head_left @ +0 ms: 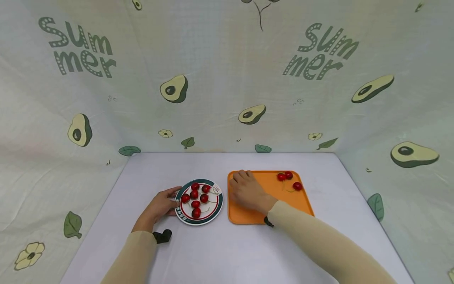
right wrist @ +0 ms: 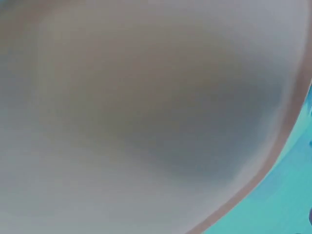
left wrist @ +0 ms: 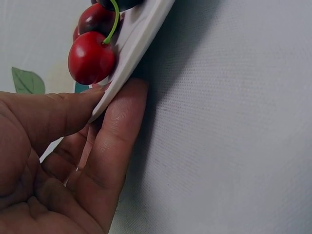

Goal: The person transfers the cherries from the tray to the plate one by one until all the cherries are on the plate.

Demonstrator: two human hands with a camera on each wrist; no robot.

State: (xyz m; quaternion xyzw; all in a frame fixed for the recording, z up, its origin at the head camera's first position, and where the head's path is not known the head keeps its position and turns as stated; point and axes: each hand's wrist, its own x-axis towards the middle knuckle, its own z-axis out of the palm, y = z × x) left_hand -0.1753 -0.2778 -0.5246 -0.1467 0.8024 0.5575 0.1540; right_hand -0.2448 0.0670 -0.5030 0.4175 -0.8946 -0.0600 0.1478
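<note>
A white plate with a dark green rim [head_left: 197, 223] holds several red cherries [head_left: 196, 213]. My left hand [head_left: 161, 205] grips its left edge; the left wrist view shows the thumb on top and fingers [left wrist: 114, 131] beneath the tilted rim [left wrist: 141, 44], with a stemmed cherry [left wrist: 91, 58] close by. Over the left part of an orange tray [head_left: 262, 216] is my right hand [head_left: 248, 191], back upward and fingers bent down near the tray's upper left corner. Its fingertips, and anything under them, are hidden. The right wrist view is too blurred to show what that hand touches.
Three cherries lie at the tray's upper right: one [head_left: 297, 186] apart, two [head_left: 281, 176] side by side. The white table [head_left: 213, 256] ends at a hanging cloth [head_left: 213, 130] printed with avocados and leaves, which also runs along both sides.
</note>
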